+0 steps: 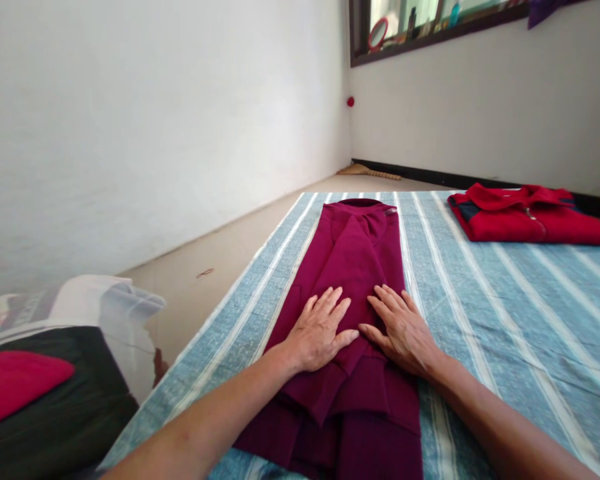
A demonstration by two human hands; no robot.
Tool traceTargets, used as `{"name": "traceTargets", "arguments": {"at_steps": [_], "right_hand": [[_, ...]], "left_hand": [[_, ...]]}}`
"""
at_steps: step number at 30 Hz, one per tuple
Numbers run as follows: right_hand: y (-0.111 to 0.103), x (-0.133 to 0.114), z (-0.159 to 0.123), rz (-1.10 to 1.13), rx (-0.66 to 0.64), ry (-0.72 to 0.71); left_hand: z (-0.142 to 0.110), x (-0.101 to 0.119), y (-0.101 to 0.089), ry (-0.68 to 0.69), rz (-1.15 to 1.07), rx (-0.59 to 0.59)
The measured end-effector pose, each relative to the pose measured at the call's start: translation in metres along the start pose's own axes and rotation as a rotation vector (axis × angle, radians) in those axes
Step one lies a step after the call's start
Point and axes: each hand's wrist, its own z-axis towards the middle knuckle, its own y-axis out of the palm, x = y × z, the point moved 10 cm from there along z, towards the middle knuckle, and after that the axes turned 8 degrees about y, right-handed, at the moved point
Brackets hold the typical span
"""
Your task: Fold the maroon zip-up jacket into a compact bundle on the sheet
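A maroon long-sleeved top (353,260) lies lengthwise on the blue-and-white striped cloth (460,300), its sides and sleeves folded inward into a narrow strip. Its collar end points away from me, and the hem end is nearest. My left hand (323,330) rests flat on the folded sleeves, fingers spread. Just to the right, my right hand (403,330) also lies palm down on the top, fingers stretched out. The two thumbs almost meet over the fabric. Neither hand grips anything.
A folded red jacket (525,217) with a zip sits at the far right. Low on the left are dark clothing (65,393), a bright red piece of fabric (20,380) and a clear plastic bag (125,327). A broom (370,172) lies on the floor by the corner.
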Motion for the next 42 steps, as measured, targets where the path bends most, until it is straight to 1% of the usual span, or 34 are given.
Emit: {"name": "traceTargets", "arguments": {"at_steps": [3, 5, 7, 9, 12, 13, 15, 18, 21, 25, 28, 30, 33, 37, 39, 42], "right_hand": [[0.001, 0.000, 0.000, -0.002, -0.001, -0.003], [0.001, 0.000, -0.001, 0.000, 0.001, -0.005], [0.000, 0.000, -0.001, 0.000, 0.003, -0.006], [-0.001, 0.000, -0.001, -0.002, 0.003, -0.006], [-0.002, -0.001, -0.001, -0.007, 0.004, -0.007], [-0.002, -0.001, -0.001, -0.008, 0.006, -0.008], [-0.002, -0.001, -0.002, -0.010, 0.012, -0.012], [-0.001, 0.000, -0.002, -0.009, 0.024, -0.016], [-0.003, 0.000, -0.003, 0.003, 0.043, -0.019], [-0.002, 0.000, -0.003, 0.003, 0.042, -0.027], [-0.001, 0.001, -0.003, -0.013, 0.035, -0.027], [-0.001, 0.001, -0.003, -0.017, 0.039, -0.031], [-0.001, 0.002, -0.004, -0.012, 0.053, -0.038], [0.000, 0.002, -0.006, -0.007, 0.080, -0.051], [-0.004, 0.003, -0.007, 0.000, 0.122, -0.066], [-0.020, -0.001, -0.012, 0.054, 0.246, -0.138]], "left_hand": [[-0.003, 0.002, -0.011, 0.006, -0.031, 0.041], [-0.011, 0.004, -0.023, 0.008, -0.048, 0.089], [-0.022, 0.005, -0.030, 0.011, -0.059, 0.117], [-0.032, 0.004, -0.027, 0.009, -0.068, 0.088], [-0.041, -0.001, -0.011, -0.018, -0.083, -0.005], [-0.041, -0.003, -0.006, -0.026, -0.085, -0.019], [-0.041, -0.004, -0.003, -0.027, -0.090, -0.008], [-0.042, 0.000, -0.008, 0.003, -0.096, 0.048], [-0.051, 0.006, -0.022, 0.042, -0.075, 0.149], [-0.077, 0.017, -0.041, 0.113, -0.021, 0.307], [-0.100, 0.027, -0.049, 0.189, -0.023, 0.379], [-0.114, 0.034, -0.049, 0.236, -0.025, 0.408], [-0.130, 0.043, -0.042, 0.280, 0.003, 0.427], [-0.140, 0.045, -0.031, 0.256, 0.043, 0.463], [-0.143, 0.046, -0.030, 0.244, 0.058, 0.506], [-0.146, 0.047, -0.032, 0.239, 0.077, 0.564]]}}
